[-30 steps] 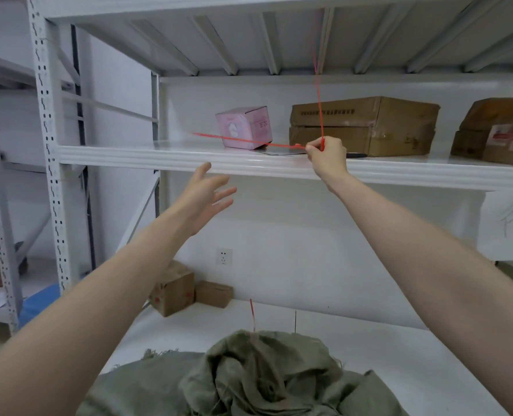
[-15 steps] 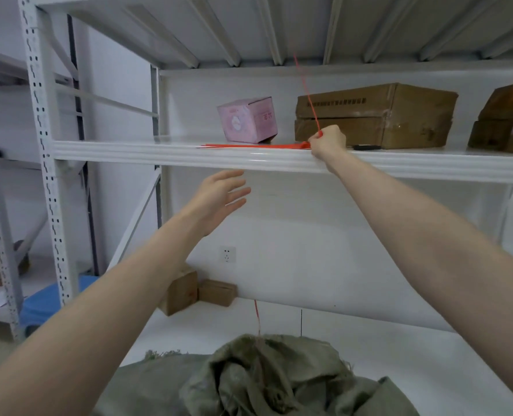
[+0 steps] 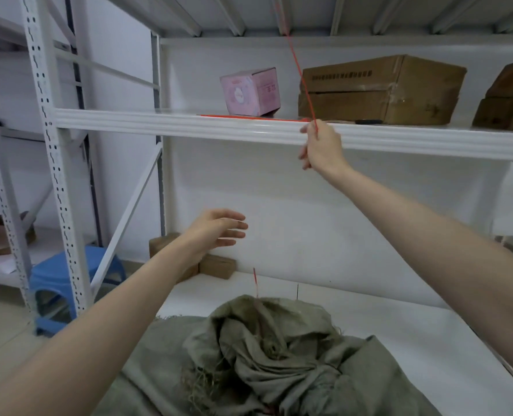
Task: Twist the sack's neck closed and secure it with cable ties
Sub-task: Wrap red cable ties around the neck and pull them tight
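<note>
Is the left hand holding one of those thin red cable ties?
No, the left hand is open and empty; the right hand pinches the thin red cable tie.

Soft, even, slightly cool daylight is filling the scene, casting only faint shadows. The white metal shelf edge (image 3: 249, 127) is bowing from wide-angle distortion. The thin red cable tie (image 3: 297, 61) and open left hand (image 3: 219, 229) are smearing slightly.

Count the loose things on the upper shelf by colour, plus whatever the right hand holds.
Pink box: 1
Brown boxes: 2
Red cable ties on the shelf: cannot count, they overlap
Red tie in right hand: 1
Total: 4, plus the shelf ties
</note>
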